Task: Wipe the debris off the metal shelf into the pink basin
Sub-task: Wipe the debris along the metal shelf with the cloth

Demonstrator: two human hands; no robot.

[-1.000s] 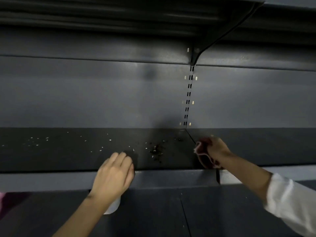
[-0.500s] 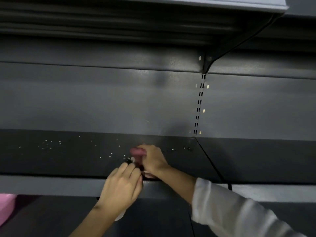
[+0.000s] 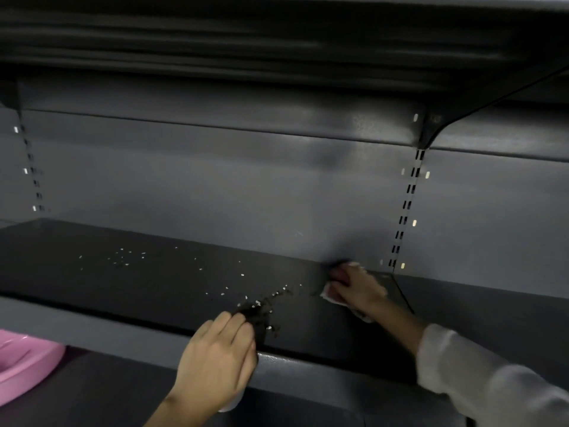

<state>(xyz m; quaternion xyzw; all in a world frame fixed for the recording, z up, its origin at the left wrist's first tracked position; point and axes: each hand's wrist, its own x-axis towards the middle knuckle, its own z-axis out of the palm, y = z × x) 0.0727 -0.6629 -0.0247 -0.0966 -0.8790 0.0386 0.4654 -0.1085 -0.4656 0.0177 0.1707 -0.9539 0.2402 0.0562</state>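
Observation:
A dark metal shelf (image 3: 147, 291) carries scattered pale grains and a dark pile of debris (image 3: 261, 306) near its front edge. My right hand (image 3: 357, 289) presses a pinkish-white cloth (image 3: 331, 295) against the shelf at the back right, near the rear wall. My left hand (image 3: 220, 357) rests cupped on the shelf's front lip just below the debris pile, with something white under the palm, mostly hidden. The pink basin (image 3: 21, 362) shows partly at the lower left, on the level below.
An upper shelf (image 3: 277, 32) overhangs the work area. Slotted uprights (image 3: 406, 208) run down the back wall, with a bracket at the top right. A grey front rail (image 3: 92, 328) borders the shelf.
My right hand with the cloth moved from beside my left hand back to the right rear of the shelf. A pile of debris now lies by my left hand. The view shifted left.

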